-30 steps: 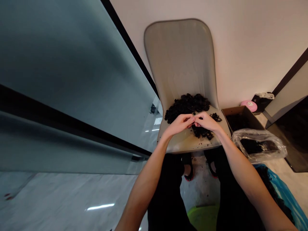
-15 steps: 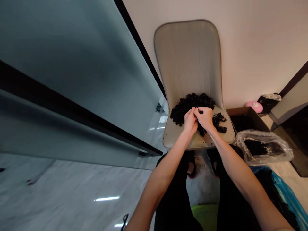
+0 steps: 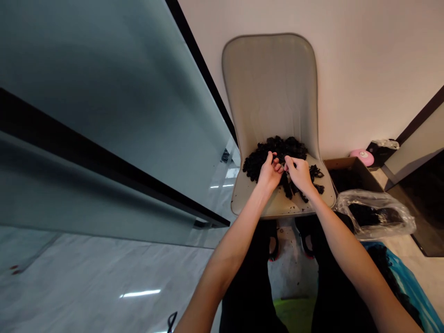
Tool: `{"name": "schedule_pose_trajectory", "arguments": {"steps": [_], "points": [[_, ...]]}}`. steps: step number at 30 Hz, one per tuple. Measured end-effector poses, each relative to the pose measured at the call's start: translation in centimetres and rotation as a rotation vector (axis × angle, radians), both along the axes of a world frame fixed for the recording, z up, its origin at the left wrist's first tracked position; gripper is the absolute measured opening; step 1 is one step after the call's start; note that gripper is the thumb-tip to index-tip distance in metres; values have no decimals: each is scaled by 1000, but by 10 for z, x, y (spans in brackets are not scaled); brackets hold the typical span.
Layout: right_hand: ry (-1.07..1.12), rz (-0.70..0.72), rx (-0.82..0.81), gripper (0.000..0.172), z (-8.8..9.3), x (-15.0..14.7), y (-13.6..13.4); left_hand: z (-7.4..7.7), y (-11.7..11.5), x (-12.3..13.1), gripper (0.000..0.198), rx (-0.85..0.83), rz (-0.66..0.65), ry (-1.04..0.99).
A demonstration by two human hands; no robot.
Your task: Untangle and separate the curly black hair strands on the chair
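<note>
A heap of small black rubbery-looking pieces (image 3: 256, 159) lies on the seat of a grey padded chair (image 3: 270, 83). Over its front part is my left hand (image 3: 271, 172), palm turned up, fingers loosely curled and thumb apart; I see nothing held in it. Close beside it, my right hand (image 3: 299, 173) is closed in a pinch, but what is between its fingertips is too small to make out. Black branching strips (image 3: 287, 188) lie on the seat below the hands, and more black strips (image 3: 316, 172) lie to the right of my right hand.
Right of the chair stand a cardboard box (image 3: 367, 173) with dark contents, a clear plastic bag (image 3: 409, 222) holding black material and a blue bag (image 3: 409, 282). A pink round object (image 3: 362, 157) is by the wall. A frosted glass panel (image 3: 121, 115) rises on the left.
My hands were together at the fingertips; now they have drawn slightly apart. My left hand has opened and turned palm up, while my right stays pinched. The view has shifted a little.
</note>
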State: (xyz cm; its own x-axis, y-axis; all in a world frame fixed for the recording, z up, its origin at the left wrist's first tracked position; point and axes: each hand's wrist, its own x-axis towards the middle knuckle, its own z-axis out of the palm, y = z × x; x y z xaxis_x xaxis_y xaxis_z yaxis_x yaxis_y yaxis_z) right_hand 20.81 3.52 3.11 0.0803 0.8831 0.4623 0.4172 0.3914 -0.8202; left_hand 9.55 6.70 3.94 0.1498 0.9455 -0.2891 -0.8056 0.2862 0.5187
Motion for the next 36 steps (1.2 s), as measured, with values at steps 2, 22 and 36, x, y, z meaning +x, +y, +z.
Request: {"name": "schedule_pose_trajectory", "arguments": {"steps": [2,22,36], "points": [[-2,-12,-25,61,1,6,1,2,-3,-1,25,4,-26,16],[117,61,16,24,4,7,-1,5,-19,-9,24,90,-58,123],[275,280,-7,19,16,10,-7,3,-29,-9,39,463,43,453]]}}
